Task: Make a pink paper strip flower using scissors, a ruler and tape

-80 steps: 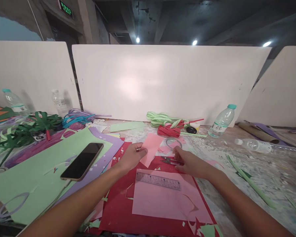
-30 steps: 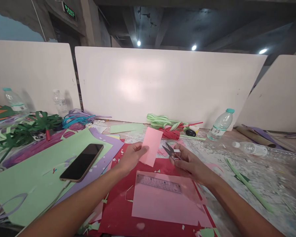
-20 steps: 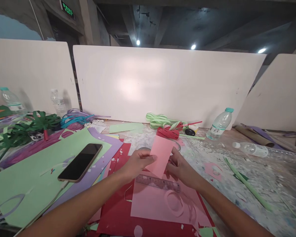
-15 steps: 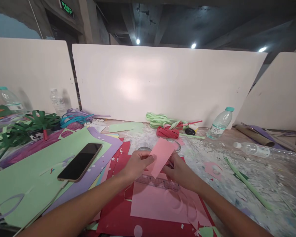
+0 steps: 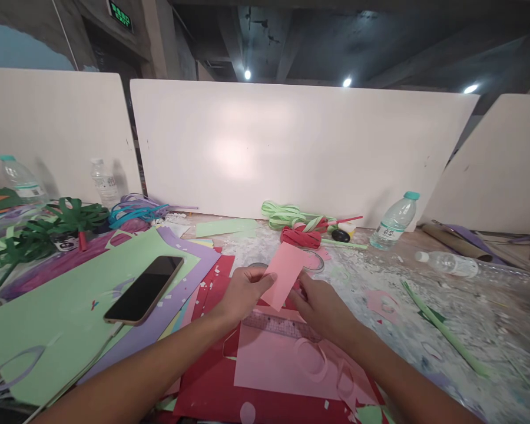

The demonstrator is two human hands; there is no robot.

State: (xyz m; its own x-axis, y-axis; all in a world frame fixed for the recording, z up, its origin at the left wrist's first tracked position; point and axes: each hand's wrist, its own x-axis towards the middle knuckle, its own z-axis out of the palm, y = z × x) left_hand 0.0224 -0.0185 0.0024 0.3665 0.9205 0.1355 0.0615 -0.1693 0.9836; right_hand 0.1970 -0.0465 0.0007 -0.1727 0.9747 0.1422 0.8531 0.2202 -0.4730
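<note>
Ruler (image 5: 281, 325) lies nearest on a pink sheet (image 5: 287, 365). Just beyond, left hand (image 5: 242, 292) pinches a small pink paper (image 5: 283, 275) upright; right hand (image 5: 321, 307) touches its lower edge, grip hidden. Red ribbon (image 5: 301, 237) lies farther.

A pale pink paper slip (image 5: 284, 274) above a pink sheet (image 5: 287, 365) on red card (image 5: 207, 383), beside light green paper (image 5: 70, 306).

Your left hand (image 5: 244, 290) pinches a small pink rectangular paper card (image 5: 285, 274) by its left edge, tilted above the desk (image 5: 468, 306). Your right hand (image 5: 322, 306) is at the card's lower right edge; what it holds is hidden. Under both lie a clear plastic ruler (image 5: 279, 325) on a pink paper sheet (image 5: 278, 365) and, left, a black smartphone (image 5: 145, 289).
</note>
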